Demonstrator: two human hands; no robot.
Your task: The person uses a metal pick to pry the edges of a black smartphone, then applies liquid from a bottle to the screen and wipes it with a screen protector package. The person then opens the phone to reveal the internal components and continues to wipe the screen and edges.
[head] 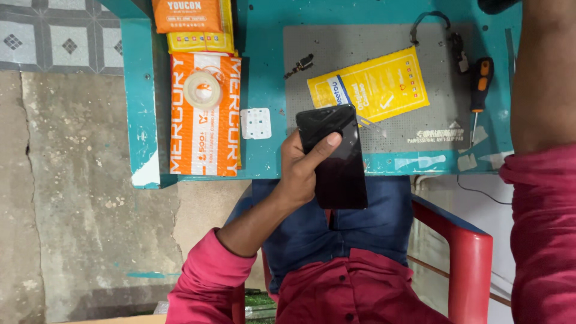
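The person sits on a red plastic chair point(468, 264) pulled up to a teal workbench point(264, 90), and the left hand point(300, 171) is wrapped around a black smartphone point(336, 159) near the middle of the frame, thumb laid across the dark glass. The phone hangs just over the near edge of the bench, partly above the lap, screen dark and body looking whole; no cover is lifted and nothing is yet pried or unscrewed, so I would judge the work on it barely begun, with any opening of the handset still ahead.

The right arm runs up the right side of the frame and its hand is cut off by the top edge, so I cannot tell whether it grips anything.

On the grey anti-slip mat point(312, 54) lie a yellow flat packet point(372, 84), a small dark metal part point(300, 65) and, toward the right, a screwdriver with an orange and black handle point(479, 90). In the upper left, orange and white padded mailers point(204, 120) are stacked with a roll of clear tape point(203, 89) on top, and a small white square pad point(256, 123) lies beside them.

The open grey stretch of mat left of the yellow packet and below it offers the most room for setting the phone down. The bench's near edge sits right under the handset, so a slip there would drop it to the lap.
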